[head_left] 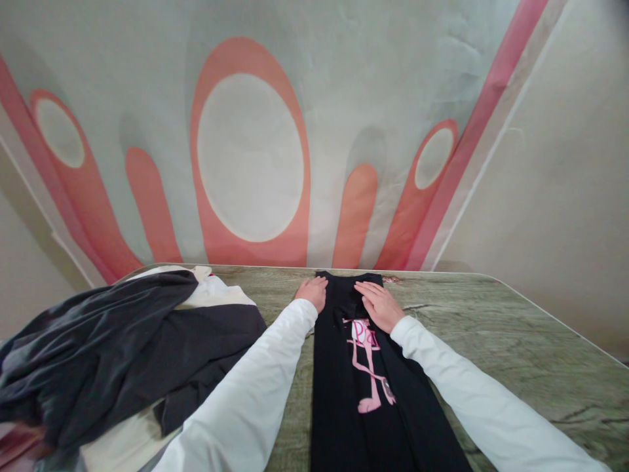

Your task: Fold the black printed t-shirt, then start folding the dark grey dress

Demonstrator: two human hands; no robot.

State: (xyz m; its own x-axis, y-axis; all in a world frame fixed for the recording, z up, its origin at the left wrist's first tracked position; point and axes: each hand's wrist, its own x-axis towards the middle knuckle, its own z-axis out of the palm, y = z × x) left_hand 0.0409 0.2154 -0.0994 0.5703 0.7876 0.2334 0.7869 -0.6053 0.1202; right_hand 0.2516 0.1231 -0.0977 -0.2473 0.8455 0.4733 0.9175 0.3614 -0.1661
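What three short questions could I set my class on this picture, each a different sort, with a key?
1. Multiple choice: what colour is the printed figure on the black garment? A) green B) pink C) yellow
2. True or false: the left hand and the right hand are both toward the garment's far end.
3. Fill in the blank: the heap of clothes on the table lies nearer the person's ____ hand.

Key: 1. B, pink. 2. True. 3. left.
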